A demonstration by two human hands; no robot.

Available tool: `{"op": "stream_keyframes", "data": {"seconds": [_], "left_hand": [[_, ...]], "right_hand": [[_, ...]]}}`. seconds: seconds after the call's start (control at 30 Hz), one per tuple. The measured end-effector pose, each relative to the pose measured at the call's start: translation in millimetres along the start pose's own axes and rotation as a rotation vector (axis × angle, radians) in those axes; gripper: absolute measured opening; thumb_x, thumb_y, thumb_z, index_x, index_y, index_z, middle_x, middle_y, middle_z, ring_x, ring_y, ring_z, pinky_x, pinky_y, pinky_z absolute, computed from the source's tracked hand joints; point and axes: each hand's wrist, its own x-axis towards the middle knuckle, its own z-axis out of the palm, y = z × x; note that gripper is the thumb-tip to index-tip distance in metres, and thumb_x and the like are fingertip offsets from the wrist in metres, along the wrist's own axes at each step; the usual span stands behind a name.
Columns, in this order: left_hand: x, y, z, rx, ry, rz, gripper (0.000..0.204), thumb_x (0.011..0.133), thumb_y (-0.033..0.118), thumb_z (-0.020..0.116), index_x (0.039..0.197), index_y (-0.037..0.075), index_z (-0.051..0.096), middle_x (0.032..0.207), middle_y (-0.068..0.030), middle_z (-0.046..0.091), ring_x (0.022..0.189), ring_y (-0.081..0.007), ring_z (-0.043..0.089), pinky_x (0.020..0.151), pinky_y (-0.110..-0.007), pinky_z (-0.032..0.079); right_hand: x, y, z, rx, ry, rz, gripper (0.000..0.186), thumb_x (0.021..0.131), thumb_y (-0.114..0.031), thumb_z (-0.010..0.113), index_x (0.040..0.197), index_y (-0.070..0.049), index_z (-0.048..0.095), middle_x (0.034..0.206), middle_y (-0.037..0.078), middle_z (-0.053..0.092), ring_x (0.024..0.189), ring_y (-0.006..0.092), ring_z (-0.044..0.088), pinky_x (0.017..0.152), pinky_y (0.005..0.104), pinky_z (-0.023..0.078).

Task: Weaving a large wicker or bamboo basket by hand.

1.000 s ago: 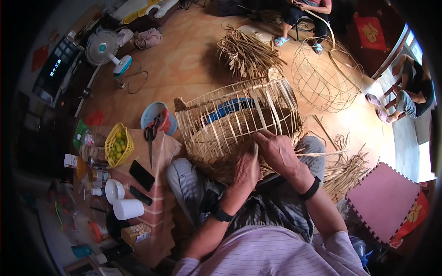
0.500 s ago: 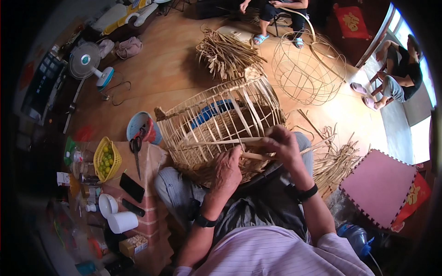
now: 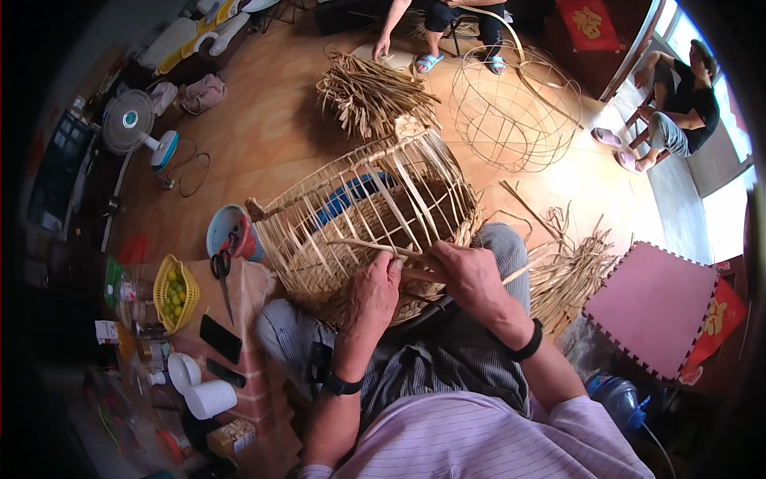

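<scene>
A half-woven basket [image 3: 315, 267] rests across my lap, with pale upright strips above a dense braided lower part and a blue object [image 3: 341, 199] showing behind them. My left hand [image 3: 373, 289] is closed on a pale flat weaving strip [image 3: 361, 245] at the basket's near side, thumb raised against it. My right hand [image 3: 467, 278], just to the right, grips the strip with bent fingers, close to the basket's upright strips. Loose ends of strip stick out beside my right hand; where they run under my fingers is hidden.
At left, a cloth-covered table [image 3: 251, 359] holds scissors [image 3: 223, 279], fruit basket, phone and cups; bucket [image 3: 227, 231] and fan [image 3: 128, 120] stand behind. Straw bundle [image 3: 375, 96], wire frame [image 3: 515, 120], two seated people [image 3: 678, 112] [image 3: 471, 16] lie beyond; straw pile [image 3: 570, 279] and pink mat [image 3: 650, 311] at right.
A pale strip has come up crosswise between my hands, which have shifted along the basket's near side. The person at the back now reaches down toward the straw bundle. The whole view has shifted.
</scene>
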Motion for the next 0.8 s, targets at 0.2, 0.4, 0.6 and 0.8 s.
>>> {"op": "stream_keyframes", "data": {"seconds": [0.2,0.4,0.6,0.8], "left_hand": [[-2.5,-3.8,4.2,-0.054,0.033,0.032,0.028,0.108,0.032,0.054,0.11,0.005,0.063,0.093,-0.0236,0.07,0.092,-0.0477,0.067,0.075,-0.053,0.052],[0.3,-14.6,10.8,-0.038,0.091,0.091,0.025,0.107,0.029,0.056,0.11,0.006,0.063,0.093,-0.0222,0.071,0.09,-0.0454,0.068,0.075,-0.052,0.052],[1.0,-17.4,18.5,-0.051,0.205,0.184,0.021,0.104,0.025,0.061,0.097,0.005,0.062,0.084,-0.0193,0.07,0.084,-0.0402,0.069,0.077,-0.049,0.052],[3.0,-16.1,14.9,-0.029,0.108,0.113,0.022,0.106,0.028,0.058,0.104,0.006,0.065,0.083,-0.0183,0.069,0.08,-0.0415,0.069,0.07,-0.049,0.051]], "right_hand": [[-30.8,37.0,-25.3,1.013,-0.095,0.433,0.023,0.105,-0.025,0.067,0.098,-0.003,0.068,0.074,-0.002,0.061,0.065,0.0081,0.057,0.06,0.0276,0.049],[-47.7,9.5,-50.4,0.932,-0.217,0.484,0.021,0.106,-0.023,0.065,0.099,-0.003,0.067,0.079,-0.006,0.058,0.075,0.0016,0.053,0.064,0.0202,0.042],[-48.6,67.9,-60.8,1.084,0.203,0.654,0.024,0.108,-0.026,0.059,0.095,-0.007,0.066,0.088,0.002,0.07,0.056,0.0024,0.045,0.05,0.0207,0.034],[-23.4,89.4,-44.3,1.26,0.262,0.686,0.026,0.106,-0.029,0.065,0.112,-0.005,0.063,0.102,0.007,0.075,0.056,0.0035,0.045,0.052,0.0188,0.039]]}}
